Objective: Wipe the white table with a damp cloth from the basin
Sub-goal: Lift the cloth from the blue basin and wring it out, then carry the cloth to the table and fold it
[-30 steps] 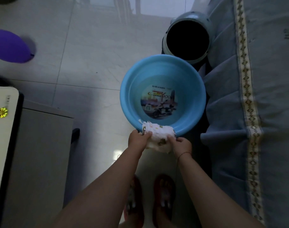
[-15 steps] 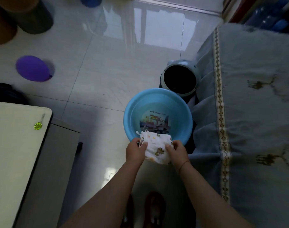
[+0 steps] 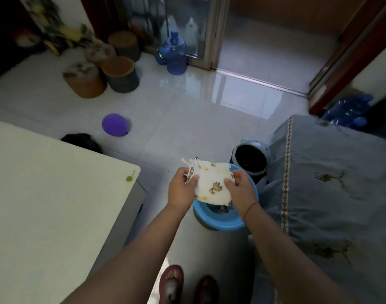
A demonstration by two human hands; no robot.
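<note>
Floor (image 3: 187,110): glossy pale tile, fills most of the view, w/ window glare at far centre.

Table (image 3: 45,205): white top, near left, its right corner toward the hands. Neither hand nor cloth touches it.

Cover (image 3: 341,194): grey-blue fabric draped over furniture on the right, w/ a patterned strip & brown deer-like marks.

Basin (image 3: 220,222): blue, on the floor at centre, just left of the cover. Mostly hidden by cloth & hands; near rim shows. Can't tell if there's water in it.

Stumps (image 3: 119,73): round stump-like stools, bunched at far left.

Bin (image 3: 249,159): round, dark opening, just beyond the basin, against the cover.

Jug (image 3: 175,53): blue, far centre, by a glass door.

Cloth (image 3: 211,183): white w/ small yellow-brown animal prints. Held in the air over the basin, stretched btwn both hands, well right of the table.

Left hand (image 3: 181,189): pinches the cloth's left edge, thumb on top, fingers curled beneath; bunched folds stick out past it.

Right hand (image 3: 240,189): grips the right edge, thumb across the top, fingers curled under; thin band at the wrist.

Balloon (image 3: 114,125): purple, on the floor beyond the table, left of centre.

Slippers (image 3: 171,281): red-brown, at the near edge btwn the forearms.

Sticker (image 3: 129,178): small, yellow, on the table's right corner.
</note>
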